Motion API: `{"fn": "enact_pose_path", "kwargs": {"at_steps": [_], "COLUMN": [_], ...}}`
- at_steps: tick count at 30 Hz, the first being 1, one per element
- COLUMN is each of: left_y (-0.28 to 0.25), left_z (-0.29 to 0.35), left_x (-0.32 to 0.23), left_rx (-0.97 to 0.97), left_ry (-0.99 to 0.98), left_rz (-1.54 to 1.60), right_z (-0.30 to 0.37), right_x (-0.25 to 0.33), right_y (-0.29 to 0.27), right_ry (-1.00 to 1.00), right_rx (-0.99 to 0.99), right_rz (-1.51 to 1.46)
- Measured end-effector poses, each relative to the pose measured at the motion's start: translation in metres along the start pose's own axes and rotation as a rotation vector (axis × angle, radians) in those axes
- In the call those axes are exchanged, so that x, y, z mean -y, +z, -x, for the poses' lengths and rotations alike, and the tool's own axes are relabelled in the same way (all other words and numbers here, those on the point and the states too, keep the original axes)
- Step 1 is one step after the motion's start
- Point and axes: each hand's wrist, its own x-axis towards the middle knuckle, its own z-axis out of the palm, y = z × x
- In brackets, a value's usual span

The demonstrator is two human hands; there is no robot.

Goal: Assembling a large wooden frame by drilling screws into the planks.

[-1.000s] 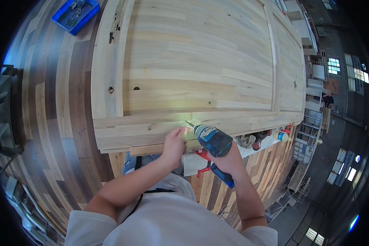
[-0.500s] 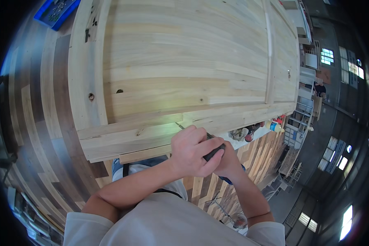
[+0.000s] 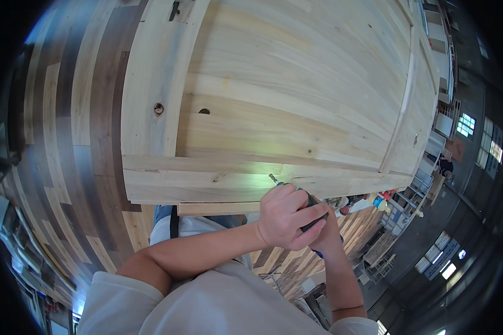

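Observation:
Both my hands are around a dark power drill (image 3: 313, 202) at the near edge of a pale wooden panel (image 3: 262, 123). My left hand (image 3: 288, 215) wraps over the drill's body with closed fingers. Behind it, my right hand (image 3: 325, 233) is closed around the drill, its fingers mostly hidden. The drill bit (image 3: 273, 178) points away to the far left, over the panel's front rail (image 3: 195, 181). Whether its tip touches the wood, I cannot tell. A greenish light falls on the rail around the bit.
A thin wooden strip (image 3: 218, 209) juts out below the rail, near my waist. Several bottles (image 3: 379, 202) stand beyond my right hand. Plank flooring (image 3: 84, 139) runs along the left. Racks and shelving (image 3: 425, 184) line the right side, where another person (image 3: 445, 166) is far off.
My view has shifted, so the panel sits differently in it. More of the drill bit shows now, standing off the inner edge of the rail. Both hands keep their grip on the drill.

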Motion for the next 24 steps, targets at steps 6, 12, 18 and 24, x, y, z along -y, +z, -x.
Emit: {"fn": "enact_pose_path", "kwargs": {"at_steps": [6, 12, 18, 24], "left_y": [-0.002, -0.006, -0.008, -0.005], "left_z": [0.001, -0.001, 0.000, 0.001], "left_x": [0.003, 0.004, 0.004, 0.004], "left_rx": [0.006, -0.012, -0.018, -0.055], "left_ry": [0.002, -0.024, -0.035, 0.012], "left_rz": [0.029, 0.047, 0.045, 0.067], "right_z": [-0.002, -0.004, -0.005, -0.001], "right_x": [0.002, 0.002, 0.010, -0.003], "right_y": [0.002, -0.005, -0.002, -0.005], "right_ry": [0.036, 0.004, 0.029, -0.028], "right_rx": [0.019, 0.039, 0.011, 0.034], "right_rz": [-0.155, -0.005, -0.036, 0.158]}}
